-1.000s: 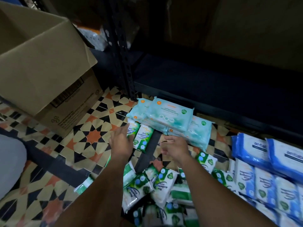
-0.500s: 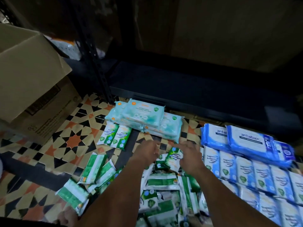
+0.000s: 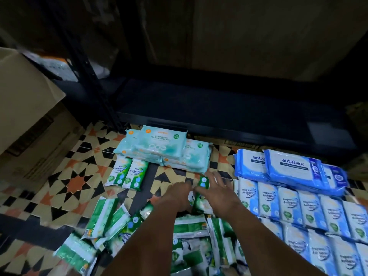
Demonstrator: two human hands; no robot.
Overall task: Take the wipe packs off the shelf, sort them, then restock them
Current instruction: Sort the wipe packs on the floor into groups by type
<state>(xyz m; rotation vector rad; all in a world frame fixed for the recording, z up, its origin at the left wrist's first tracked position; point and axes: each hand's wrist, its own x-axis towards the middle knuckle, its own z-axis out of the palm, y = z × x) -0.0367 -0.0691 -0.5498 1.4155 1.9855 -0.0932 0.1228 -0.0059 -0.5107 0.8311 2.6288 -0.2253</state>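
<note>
A green wipe pack lies on the patterned tiled floor between both hands, its long side pointing toward the shelf. The left hand rests at its left edge with the fingers bent down toward the floor; whether they pinch the pack I cannot tell. The right hand lies over its right edge with fingers spread and fairly straight, not curled round it. The two hands are close together, with only the pack between them.

Below the hands sprawls a loose heap of green packs, overlapping at all angles. To the left, near the shelf's front edge, two green Pine packs lie side by side, touching. Just behind them sits a stack of pale teal packs, right against the dark bottom shelf, whose board looks bare. On the right, light blue packs stand in tidy rows on the floor, with larger blue antabax packs laid over the rows' far end. A cardboard box stands at the left, beside the shelf's upright post.
</note>
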